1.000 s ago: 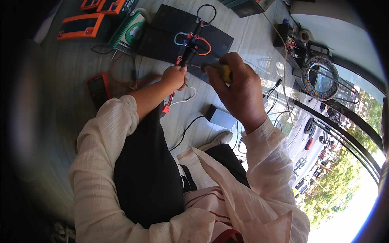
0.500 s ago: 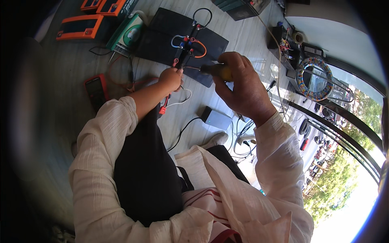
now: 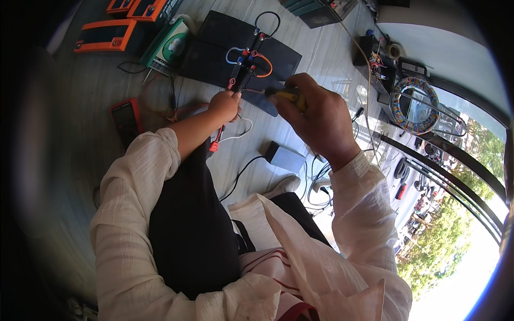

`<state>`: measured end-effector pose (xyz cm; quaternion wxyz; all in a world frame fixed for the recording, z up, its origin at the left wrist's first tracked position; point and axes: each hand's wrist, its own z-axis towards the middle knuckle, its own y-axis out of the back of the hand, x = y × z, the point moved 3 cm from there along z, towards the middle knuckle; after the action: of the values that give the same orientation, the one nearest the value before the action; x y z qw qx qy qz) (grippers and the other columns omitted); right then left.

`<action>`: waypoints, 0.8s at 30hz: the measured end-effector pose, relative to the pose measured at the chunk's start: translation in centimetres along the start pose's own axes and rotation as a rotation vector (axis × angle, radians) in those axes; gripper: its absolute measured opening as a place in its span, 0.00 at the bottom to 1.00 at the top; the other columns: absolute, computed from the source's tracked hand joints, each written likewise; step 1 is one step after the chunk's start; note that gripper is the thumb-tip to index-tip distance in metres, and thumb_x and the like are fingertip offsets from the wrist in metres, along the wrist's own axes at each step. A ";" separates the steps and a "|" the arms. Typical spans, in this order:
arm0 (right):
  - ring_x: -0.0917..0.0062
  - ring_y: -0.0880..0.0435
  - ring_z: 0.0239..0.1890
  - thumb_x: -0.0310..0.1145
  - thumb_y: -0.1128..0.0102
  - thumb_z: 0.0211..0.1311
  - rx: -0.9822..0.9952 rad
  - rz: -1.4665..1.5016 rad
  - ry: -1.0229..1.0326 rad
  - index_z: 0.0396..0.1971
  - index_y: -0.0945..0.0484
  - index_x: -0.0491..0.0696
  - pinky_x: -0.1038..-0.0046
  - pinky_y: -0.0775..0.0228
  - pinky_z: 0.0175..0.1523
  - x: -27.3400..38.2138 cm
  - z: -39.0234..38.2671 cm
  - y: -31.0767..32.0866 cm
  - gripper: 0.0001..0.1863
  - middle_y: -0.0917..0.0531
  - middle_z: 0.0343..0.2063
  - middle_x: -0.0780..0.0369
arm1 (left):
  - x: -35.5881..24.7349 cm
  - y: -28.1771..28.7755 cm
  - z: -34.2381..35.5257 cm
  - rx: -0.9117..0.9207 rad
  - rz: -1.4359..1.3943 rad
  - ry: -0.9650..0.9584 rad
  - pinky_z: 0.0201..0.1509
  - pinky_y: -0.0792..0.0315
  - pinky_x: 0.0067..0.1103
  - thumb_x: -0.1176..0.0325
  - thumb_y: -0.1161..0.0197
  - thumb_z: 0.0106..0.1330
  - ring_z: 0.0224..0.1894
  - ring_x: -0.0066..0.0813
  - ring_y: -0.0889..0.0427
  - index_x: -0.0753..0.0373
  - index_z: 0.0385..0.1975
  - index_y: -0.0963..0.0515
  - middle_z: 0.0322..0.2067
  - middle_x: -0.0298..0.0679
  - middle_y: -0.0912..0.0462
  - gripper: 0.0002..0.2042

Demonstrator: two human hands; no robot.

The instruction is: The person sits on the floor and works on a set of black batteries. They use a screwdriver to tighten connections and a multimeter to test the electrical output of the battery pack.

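In my right hand (image 3: 321, 120) is a screwdriver (image 3: 289, 96) with a yellow and black handle. Its thin shaft points left to a terminal (image 3: 241, 89) at the near edge of a group of black batteries (image 3: 209, 48). My left hand (image 3: 225, 105) is closed right beside that terminal; what its fingers pinch is hidden. Short leads join the battery terminals: a black lead (image 3: 279, 22), a blue-grey lead (image 3: 227, 53) and an orange lead (image 3: 271, 65). Below my left hand a white wire (image 3: 250, 126) loops toward a red connector (image 3: 214, 146).
A red-rimmed multimeter (image 3: 126, 119) lies on the floor at left. Behind it stand a green and white box (image 3: 170, 47) and orange-topped batteries (image 3: 104, 36). Nearer me sits a grey power adapter (image 3: 286, 158) with black cables (image 3: 320, 179). A colourful wrapped ring (image 3: 397, 104) is at right.
My right hand has rolled over the screwdriver handle and shifted slightly down, with the shaft still at the terminal. My left hand has stayed nearly in place.
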<state>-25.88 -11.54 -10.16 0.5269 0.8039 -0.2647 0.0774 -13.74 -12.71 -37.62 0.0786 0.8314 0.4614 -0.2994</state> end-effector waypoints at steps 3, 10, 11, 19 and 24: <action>0.61 0.21 0.35 0.29 0.33 0.51 -0.070 -0.092 0.227 0.41 0.28 0.47 0.64 0.25 0.40 -0.3 0.2 -0.3 0.18 0.22 0.31 0.57 | 0.0 -0.1 0.0 0.009 -0.029 -0.021 0.19 0.28 0.21 0.56 0.51 0.73 0.20 0.25 0.24 0.65 0.35 0.25 0.23 0.37 0.22 0.16; 0.63 0.19 0.31 0.31 0.34 0.52 -0.222 0.016 0.250 0.37 0.25 0.47 0.65 0.26 0.37 0.0 0.0 -0.2 0.13 0.22 0.25 0.58 | -0.2 -0.3 -0.1 -0.002 0.022 -0.021 0.19 0.30 0.21 0.56 0.54 0.74 0.16 0.23 0.27 0.63 0.34 0.26 0.23 0.35 0.23 0.17; 0.63 0.19 0.34 0.30 0.34 0.51 -0.142 0.017 0.142 0.38 0.25 0.46 0.65 0.26 0.37 0.1 0.1 0.0 0.14 0.23 0.29 0.57 | -0.1 -0.2 -0.1 -0.003 0.021 -0.021 0.19 0.30 0.21 0.56 0.54 0.74 0.15 0.23 0.27 0.63 0.34 0.26 0.23 0.35 0.23 0.17; 0.64 0.18 0.25 0.35 0.35 0.56 -0.366 -0.045 0.401 0.37 0.26 0.47 0.67 0.27 0.29 -0.4 0.3 -0.3 0.12 0.20 0.23 0.59 | 0.2 -0.3 0.0 0.008 -0.002 -0.040 0.19 0.29 0.20 0.56 0.55 0.75 0.16 0.22 0.26 0.63 0.35 0.26 0.23 0.34 0.23 0.16; 0.62 0.18 0.28 0.35 0.33 0.53 -0.236 -0.119 0.280 0.38 0.27 0.47 0.66 0.26 0.32 -0.8 0.4 0.0 0.16 0.21 0.25 0.57 | 0.4 -0.2 -0.2 0.033 -0.046 -0.058 0.19 0.30 0.20 0.57 0.55 0.75 0.16 0.21 0.26 0.62 0.37 0.26 0.25 0.34 0.22 0.16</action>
<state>-26.61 -11.66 -10.61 0.6527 0.7323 -0.1479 0.1256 -13.65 -12.22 -37.70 0.0713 0.8128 0.4730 -0.3325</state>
